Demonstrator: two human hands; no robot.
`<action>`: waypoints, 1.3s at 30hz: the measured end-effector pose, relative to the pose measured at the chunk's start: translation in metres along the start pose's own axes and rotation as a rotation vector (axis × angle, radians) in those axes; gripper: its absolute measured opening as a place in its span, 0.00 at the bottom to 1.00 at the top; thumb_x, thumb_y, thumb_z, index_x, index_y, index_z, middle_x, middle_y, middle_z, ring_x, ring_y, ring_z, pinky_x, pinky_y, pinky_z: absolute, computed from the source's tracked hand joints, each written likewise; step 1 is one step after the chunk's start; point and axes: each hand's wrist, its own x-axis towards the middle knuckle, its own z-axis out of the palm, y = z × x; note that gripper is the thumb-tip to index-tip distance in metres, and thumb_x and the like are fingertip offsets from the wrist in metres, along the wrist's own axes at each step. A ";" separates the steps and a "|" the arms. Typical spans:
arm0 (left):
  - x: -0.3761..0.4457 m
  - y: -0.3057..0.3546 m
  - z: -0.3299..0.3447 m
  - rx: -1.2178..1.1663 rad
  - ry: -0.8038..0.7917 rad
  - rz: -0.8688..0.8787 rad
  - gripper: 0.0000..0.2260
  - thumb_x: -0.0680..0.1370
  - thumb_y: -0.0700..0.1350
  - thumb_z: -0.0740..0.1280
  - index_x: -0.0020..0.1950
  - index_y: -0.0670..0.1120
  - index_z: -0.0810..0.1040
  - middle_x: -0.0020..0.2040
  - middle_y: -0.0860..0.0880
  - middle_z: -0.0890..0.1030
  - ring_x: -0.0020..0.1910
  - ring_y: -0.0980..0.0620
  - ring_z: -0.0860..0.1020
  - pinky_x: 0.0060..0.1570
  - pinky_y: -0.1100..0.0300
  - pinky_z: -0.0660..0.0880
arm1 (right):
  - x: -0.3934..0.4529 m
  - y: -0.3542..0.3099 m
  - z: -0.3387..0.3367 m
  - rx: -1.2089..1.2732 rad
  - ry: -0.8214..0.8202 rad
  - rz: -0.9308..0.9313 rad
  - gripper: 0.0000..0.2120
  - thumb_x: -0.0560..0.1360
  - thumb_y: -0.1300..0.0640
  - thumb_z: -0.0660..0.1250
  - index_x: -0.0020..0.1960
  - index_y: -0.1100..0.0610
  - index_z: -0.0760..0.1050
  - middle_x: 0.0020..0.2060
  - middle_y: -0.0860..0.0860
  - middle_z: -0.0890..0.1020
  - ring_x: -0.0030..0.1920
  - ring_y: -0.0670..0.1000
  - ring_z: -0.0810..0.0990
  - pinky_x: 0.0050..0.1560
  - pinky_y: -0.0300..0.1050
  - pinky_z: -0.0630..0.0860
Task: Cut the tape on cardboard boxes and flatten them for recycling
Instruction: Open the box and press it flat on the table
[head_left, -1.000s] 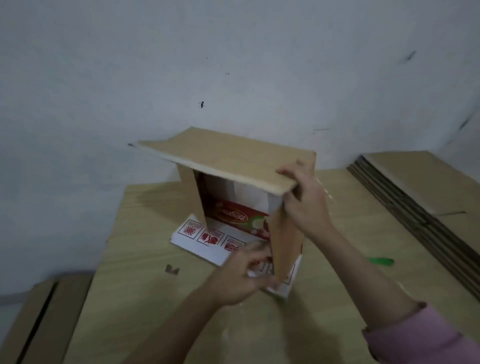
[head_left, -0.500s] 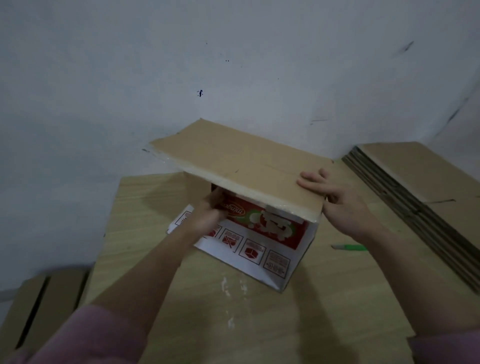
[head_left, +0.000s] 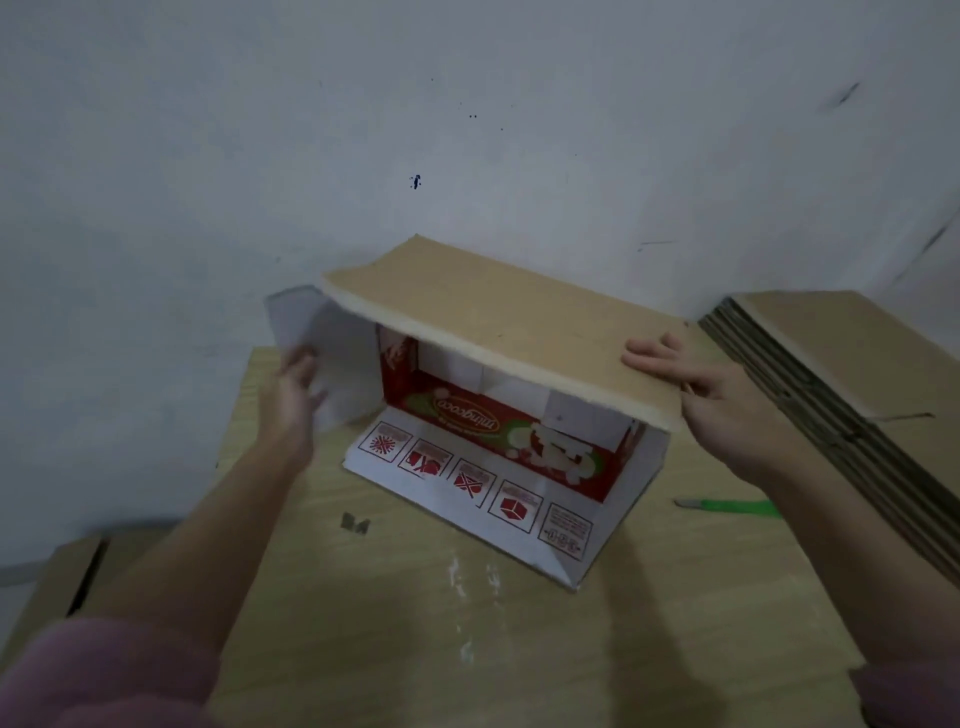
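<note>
A cardboard box (head_left: 519, 431) lies on its side on the wooden table (head_left: 467, 654), its opening towards me. The inside shows red print. A white bottom flap (head_left: 467, 483) with red symbols lies flat on the table. My right hand (head_left: 696, 384) grips the near right corner of the brown top flap (head_left: 498, 322), fingers on top. My left hand (head_left: 298, 395), blurred, presses against the white left side flap (head_left: 332, 353), which stands swung out to the left.
A green utility knife (head_left: 732, 506) lies on the table to the right of the box. A stack of flattened cardboard (head_left: 831, 374) leans at the right. More cardboard (head_left: 57, 587) lies low at the left. A small scrap (head_left: 356, 524) sits near my left forearm.
My left hand moved from the box's opening out to the left side flap, which swung outward. The top flap is raised higher, and my right hand stays at its corner.
</note>
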 end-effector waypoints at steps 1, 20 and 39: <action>0.009 0.008 -0.008 -0.050 0.042 -0.038 0.15 0.82 0.43 0.56 0.68 0.44 0.70 0.60 0.47 0.74 0.59 0.53 0.72 0.57 0.57 0.69 | -0.002 0.001 0.000 -0.083 -0.042 -0.031 0.25 0.74 0.73 0.61 0.60 0.46 0.75 0.64 0.42 0.71 0.73 0.46 0.59 0.70 0.36 0.54; -0.073 0.033 0.116 1.295 -0.498 0.439 0.29 0.78 0.65 0.48 0.76 0.52 0.56 0.78 0.54 0.51 0.76 0.55 0.48 0.70 0.45 0.46 | 0.022 0.008 0.020 -0.224 0.334 -0.013 0.07 0.71 0.51 0.69 0.46 0.52 0.76 0.43 0.52 0.77 0.43 0.51 0.75 0.46 0.48 0.73; -0.048 0.068 0.045 1.100 -0.902 0.701 0.39 0.67 0.76 0.55 0.71 0.54 0.68 0.69 0.60 0.66 0.69 0.65 0.62 0.71 0.58 0.58 | 0.007 -0.003 0.089 0.556 0.028 0.575 0.36 0.52 0.42 0.81 0.54 0.57 0.77 0.48 0.49 0.84 0.49 0.50 0.82 0.48 0.49 0.80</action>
